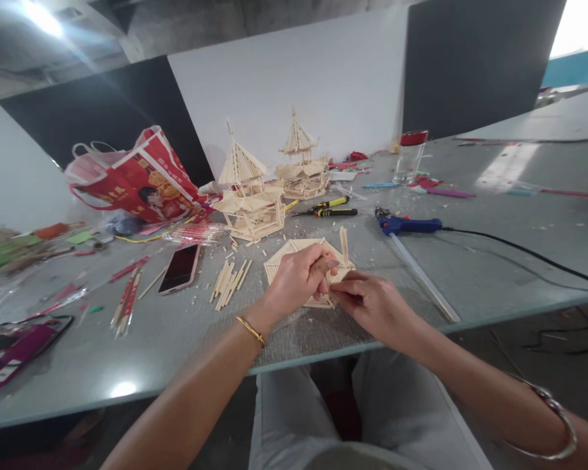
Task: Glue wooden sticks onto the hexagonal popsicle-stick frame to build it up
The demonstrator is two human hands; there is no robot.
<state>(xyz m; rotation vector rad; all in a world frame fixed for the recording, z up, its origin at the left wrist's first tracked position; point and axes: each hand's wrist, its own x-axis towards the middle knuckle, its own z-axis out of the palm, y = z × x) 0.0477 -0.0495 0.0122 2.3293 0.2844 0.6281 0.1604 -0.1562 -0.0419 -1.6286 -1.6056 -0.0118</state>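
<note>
A flat, many-sided panel of thin wooden sticks [274,271] lies on the table right in front of me, partly covered by my hands. Over its middle is my left hand [301,273], fingers curled in a pinch; what they hold is hidden. At the panel's near right edge my right hand [372,303] pinches a pale wooden stick, most of it behind the fingers. Both sets of fingertips come close together. A short pair of wooden sticks [343,247] stands upright at the panel's far right side. Loose cut sticks [230,284] lie left of the panel.
Behind stand two wooden stick pagodas [252,212] [301,163]. Pliers [336,212] lie before them. Rightward are a blue glue gun [409,225] with a long glue stick and cord, and a red-lidded jar [411,156]. Leftward are a phone [179,269] and a red bag [137,179].
</note>
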